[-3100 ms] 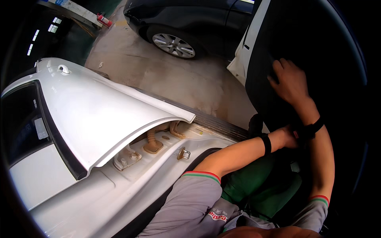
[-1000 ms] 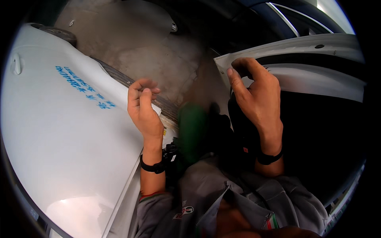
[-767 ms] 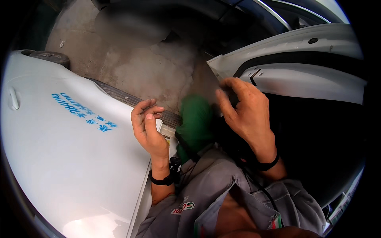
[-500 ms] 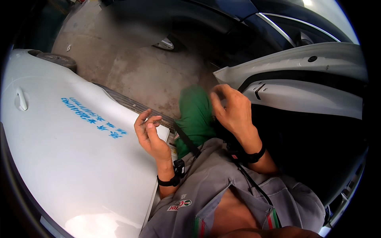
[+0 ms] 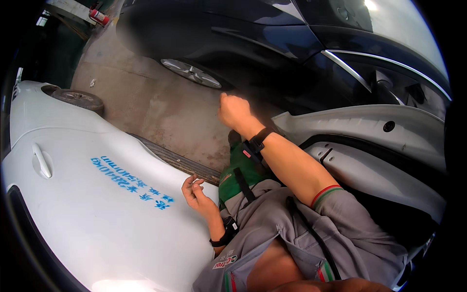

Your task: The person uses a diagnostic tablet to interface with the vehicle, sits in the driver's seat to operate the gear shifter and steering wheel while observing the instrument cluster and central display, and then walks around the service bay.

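Note:
Beside a white door panel [image 5: 78, 219] with blue handwriting and a pull handle, my left hand [image 5: 196, 194] is raised with its fingers loosely curled and apart, holding nothing. My right hand [image 5: 234, 109] reaches forward over the concrete floor, a black band on its wrist. Its fingers are curled closed, and whatever may be inside them is hidden. Below it are my green-trousered leg [image 5: 236, 163] and the dark ribbed sill [image 5: 175, 158]. An open white door [image 5: 369, 158] with a black seal stands to my right.
A dark car [image 5: 253, 29] with an alloy wheel [image 5: 192, 73] is parked across the floor [image 5: 141, 92]. A tire [image 5: 80, 101] lies at the white car's far left. A red fire extinguisher [image 5: 98, 17] is by a beam at the top left.
My right arm has swung forward and leftward, its fingers now curled tighter. My left hand sits lower in the picture. The view has shifted, showing more of the dark car.

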Available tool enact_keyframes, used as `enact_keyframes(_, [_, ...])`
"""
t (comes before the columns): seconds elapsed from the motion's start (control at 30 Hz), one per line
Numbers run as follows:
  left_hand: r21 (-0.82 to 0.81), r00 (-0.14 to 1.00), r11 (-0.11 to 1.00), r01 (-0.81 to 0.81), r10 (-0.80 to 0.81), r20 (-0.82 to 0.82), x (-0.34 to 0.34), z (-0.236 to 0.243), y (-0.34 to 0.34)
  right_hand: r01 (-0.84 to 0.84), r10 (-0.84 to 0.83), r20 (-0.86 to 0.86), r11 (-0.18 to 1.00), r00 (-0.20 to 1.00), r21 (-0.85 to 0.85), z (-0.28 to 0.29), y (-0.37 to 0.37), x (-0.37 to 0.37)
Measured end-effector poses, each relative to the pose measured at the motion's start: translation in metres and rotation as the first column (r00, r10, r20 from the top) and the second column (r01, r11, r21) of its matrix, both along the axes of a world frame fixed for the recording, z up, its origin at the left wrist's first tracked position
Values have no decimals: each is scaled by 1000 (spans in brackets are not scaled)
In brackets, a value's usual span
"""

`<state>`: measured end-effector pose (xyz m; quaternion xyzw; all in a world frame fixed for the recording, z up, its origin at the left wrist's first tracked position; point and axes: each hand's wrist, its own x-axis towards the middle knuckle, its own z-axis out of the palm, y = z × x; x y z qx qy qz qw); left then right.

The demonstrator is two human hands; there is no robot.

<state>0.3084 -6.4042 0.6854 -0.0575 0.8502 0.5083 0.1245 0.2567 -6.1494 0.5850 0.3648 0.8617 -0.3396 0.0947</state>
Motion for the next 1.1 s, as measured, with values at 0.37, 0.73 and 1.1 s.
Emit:
enact_keyframes(0.37, [257, 922, 962, -97, -11, 388, -122, -145, 148, -157, 98, 531, 985, 842, 68, -17, 50, 57])
enact_keyframes(0.73, [193, 913, 981, 29, -105, 394, -240, -169, 149, -11, -183, 747, 969, 640, 247, -4, 64, 133])
enact_keyframes(1.1, [278, 915, 958, 75, -177, 364, -275, -143, 171, 248, -202, 867, 964, 456, 94, -11, 85, 149])
